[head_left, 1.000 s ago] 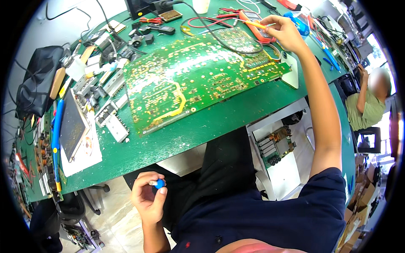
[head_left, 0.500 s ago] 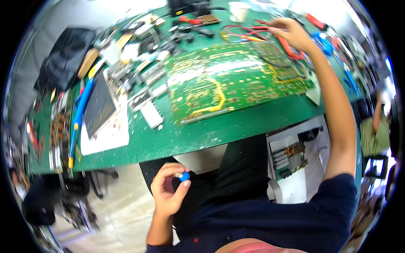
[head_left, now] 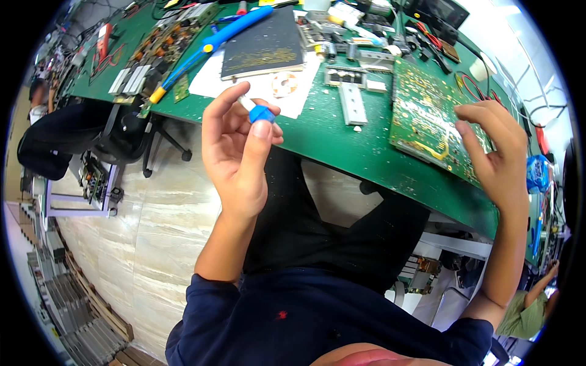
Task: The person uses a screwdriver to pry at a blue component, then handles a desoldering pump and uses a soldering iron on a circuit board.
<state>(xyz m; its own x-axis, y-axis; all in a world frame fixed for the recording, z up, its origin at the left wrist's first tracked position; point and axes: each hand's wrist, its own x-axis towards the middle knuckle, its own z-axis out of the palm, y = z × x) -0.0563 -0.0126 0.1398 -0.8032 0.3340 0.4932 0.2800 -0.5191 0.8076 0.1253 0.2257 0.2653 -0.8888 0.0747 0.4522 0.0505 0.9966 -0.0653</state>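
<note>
My left hand (head_left: 235, 161) is raised just off the table's front edge. Between its thumb and fingers it pinches a small blue piece with a white stem (head_left: 262, 114); I cannot make out what kind of part it is. My right hand (head_left: 502, 146) is over the right end of a large green circuit board (head_left: 418, 100), covering some of it. Its thumb and fingers are apart, with nothing visible between them. The board lies on the green table (head_left: 342, 149), with a white heatsink-like block (head_left: 352, 104) to its left.
A blue desoldering pump (head_left: 210, 49) lies across the left side, beside a dark flat slab (head_left: 262, 46) on white paper. Further left is a long populated board (head_left: 168, 46). Loose components crowd the back, with red leads (head_left: 476, 85) behind the board. A blue object (head_left: 537, 174) sits far right.
My left hand has come up from my lap with the blue piece. My right hand has drawn back from the red leads to above the board. The view has swung left.
</note>
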